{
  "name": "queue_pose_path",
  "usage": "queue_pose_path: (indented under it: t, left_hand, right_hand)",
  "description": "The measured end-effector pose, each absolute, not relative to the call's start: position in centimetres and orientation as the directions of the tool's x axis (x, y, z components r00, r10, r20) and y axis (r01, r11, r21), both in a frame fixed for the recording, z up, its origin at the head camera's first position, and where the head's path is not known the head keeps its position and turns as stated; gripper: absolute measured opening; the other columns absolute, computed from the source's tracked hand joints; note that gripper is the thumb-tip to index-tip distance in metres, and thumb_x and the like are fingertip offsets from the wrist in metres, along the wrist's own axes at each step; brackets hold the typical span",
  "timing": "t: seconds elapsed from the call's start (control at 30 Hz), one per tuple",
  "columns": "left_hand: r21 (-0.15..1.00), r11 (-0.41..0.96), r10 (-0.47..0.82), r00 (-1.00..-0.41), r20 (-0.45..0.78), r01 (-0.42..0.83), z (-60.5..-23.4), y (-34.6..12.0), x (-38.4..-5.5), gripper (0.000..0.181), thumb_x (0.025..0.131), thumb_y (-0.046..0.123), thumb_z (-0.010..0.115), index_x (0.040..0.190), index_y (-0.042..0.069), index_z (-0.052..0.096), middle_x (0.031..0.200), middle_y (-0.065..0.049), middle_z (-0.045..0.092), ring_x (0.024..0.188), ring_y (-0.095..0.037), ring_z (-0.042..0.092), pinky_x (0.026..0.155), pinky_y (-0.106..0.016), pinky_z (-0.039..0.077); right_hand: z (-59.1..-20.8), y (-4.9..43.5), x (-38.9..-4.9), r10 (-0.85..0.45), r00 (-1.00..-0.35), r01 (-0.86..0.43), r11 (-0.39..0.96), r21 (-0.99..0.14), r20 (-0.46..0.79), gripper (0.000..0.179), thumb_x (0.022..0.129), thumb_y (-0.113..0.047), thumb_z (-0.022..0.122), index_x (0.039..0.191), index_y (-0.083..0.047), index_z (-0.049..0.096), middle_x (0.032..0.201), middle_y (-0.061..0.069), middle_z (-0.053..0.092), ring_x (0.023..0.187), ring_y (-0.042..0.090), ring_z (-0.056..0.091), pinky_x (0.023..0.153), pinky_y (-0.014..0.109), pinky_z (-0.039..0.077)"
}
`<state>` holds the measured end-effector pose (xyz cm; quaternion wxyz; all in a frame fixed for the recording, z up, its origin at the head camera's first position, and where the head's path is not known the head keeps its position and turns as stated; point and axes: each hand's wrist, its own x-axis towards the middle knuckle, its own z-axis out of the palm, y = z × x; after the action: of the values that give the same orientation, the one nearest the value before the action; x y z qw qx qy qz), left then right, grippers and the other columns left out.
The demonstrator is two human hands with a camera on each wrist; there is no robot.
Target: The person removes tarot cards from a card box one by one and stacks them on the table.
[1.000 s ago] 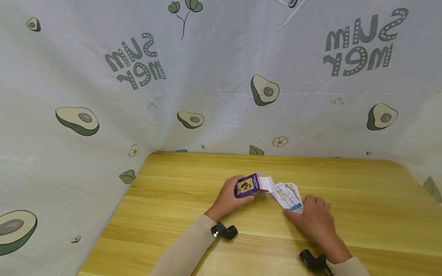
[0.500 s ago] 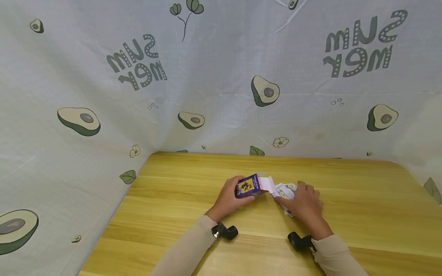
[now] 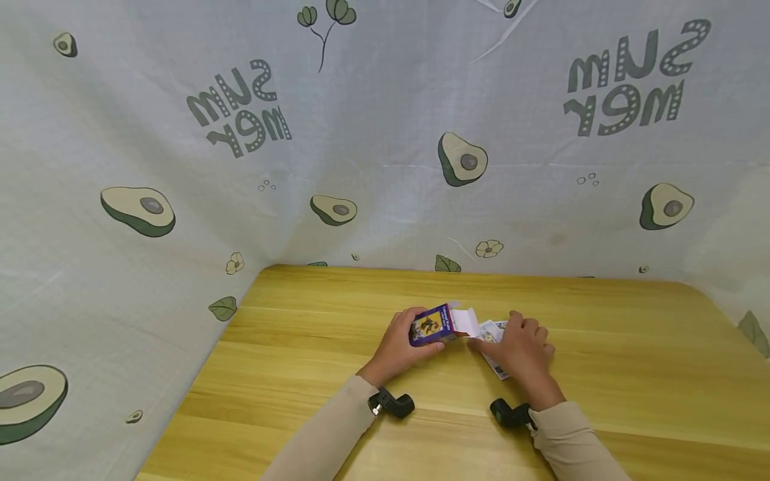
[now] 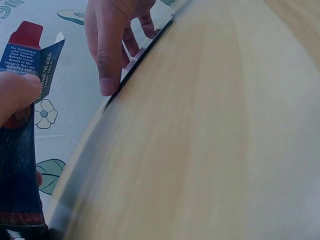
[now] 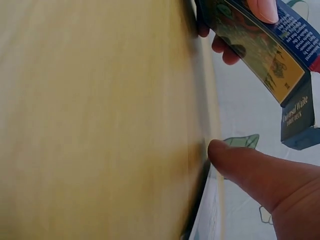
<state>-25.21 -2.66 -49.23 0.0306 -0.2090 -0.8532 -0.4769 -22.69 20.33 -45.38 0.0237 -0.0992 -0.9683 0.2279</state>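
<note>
My left hand (image 3: 398, 344) grips a blue tarot deck box (image 3: 428, 325) with a yellow picture panel. Its white-lined flap stands open toward the right, and "Universal Waite Tarot Deck" shows in the right wrist view on the flap (image 5: 298, 116). Just right of the box, a low stack of tarot cards (image 3: 493, 328) lies on the table, partly covered by my right hand (image 3: 525, 351). That hand arches over the stack, holding it with the thumb at the edge nearest the box and the fingers across the far side. In the left wrist view the right thumb (image 4: 108, 65) touches the cards' edge.
The wooden table (image 3: 337, 300) stretches out around both hands. Behind it and on the left hangs a white cloth (image 3: 385, 133) printed with avocados and lettering. Each wrist wears a black camera, the left camera (image 3: 394, 403) and the right camera (image 3: 508, 413).
My right hand has moved left over the cards, closer to the box, and now hides more of the stack. The cards have turned slightly. My left hand and the box have stayed put.
</note>
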Motion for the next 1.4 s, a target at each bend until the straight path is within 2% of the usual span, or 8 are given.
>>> queue_pose_path:
  t: [0.23, 0.53, 0.8, 1.07, 1.4]
  left_hand:
    - [0.794, 0.468, 0.325, -0.911, 0.254, 0.388, -49.4, -2.6, -25.2, 0.070, 0.079, 0.048, 0.076, 0.137, 0.022, 0.046, 0.125, 0.004, 0.053, 0.107, -0.012, 0.046, 0.088, -0.029, 0.042]
    - [0.793, 0.469, 0.325, -0.911, 0.253, 0.388, -49.4, -2.6, -25.3, 0.070, 0.079, 0.048, 0.075, 0.137, 0.022, 0.045, 0.125, 0.004, 0.053, 0.106, -0.012, 0.046, 0.087, -0.029, 0.042]
    - [0.796, 0.466, 0.326, -0.911, 0.252, 0.386, -49.4, -2.6, -25.3, 0.070, 0.079, 0.048, 0.075, 0.137, 0.022, 0.045, 0.124, 0.004, 0.053, 0.106, -0.012, 0.046, 0.087, -0.029, 0.043]
    - [0.799, 0.459, 0.333, -0.909, 0.251, 0.389, -49.3, -2.6, -25.2, 0.070, 0.080, 0.048, 0.075, 0.137, 0.021, 0.045, 0.125, 0.004, 0.052, 0.107, -0.012, 0.045, 0.087, -0.029, 0.043]
    - [0.788, 0.457, 0.338, -0.900, 0.275, 0.413, -49.4, -2.7, -25.3, 0.069, 0.081, 0.046, 0.075, 0.137, 0.020, 0.046, 0.124, 0.003, 0.053, 0.105, -0.012, 0.046, 0.085, -0.028, 0.043]
  right_hand:
    - [-45.6, 20.2, -22.8, 0.199, -0.980, 0.170, 0.875, -0.454, 0.017, 0.094, 0.075, -0.047, 0.077, 0.133, 0.013, 0.034, 0.117, 0.037, 0.036, 0.104, 0.050, 0.033, 0.081, 0.062, 0.031]
    - [-45.7, 20.5, -23.1, 0.183, -0.983, 0.153, 0.859, -0.489, 0.013, 0.080, 0.079, -0.041, 0.074, 0.137, 0.002, 0.041, 0.120, 0.034, 0.035, 0.106, 0.050, 0.032, 0.081, 0.060, 0.029]
    - [-45.9, 20.8, -23.3, 0.171, -0.985, 0.135, 0.864, -0.485, 0.029, 0.063, 0.082, -0.040, 0.072, 0.130, -0.004, 0.052, 0.119, 0.032, 0.036, 0.105, 0.049, 0.032, 0.078, 0.060, 0.031]
    - [-46.0, 20.9, -23.6, 0.183, -0.983, 0.148, 0.868, -0.474, 0.028, 0.051, 0.084, -0.035, 0.071, 0.122, -0.005, 0.057, 0.117, 0.033, 0.037, 0.103, 0.050, 0.034, 0.075, 0.057, 0.036]
    - [-45.8, 21.2, -23.8, 0.179, -0.984, 0.156, 0.862, -0.482, 0.001, 0.042, 0.085, -0.035, 0.069, 0.114, -0.007, 0.059, 0.120, 0.034, 0.036, 0.102, 0.050, 0.035, 0.072, 0.056, 0.038]
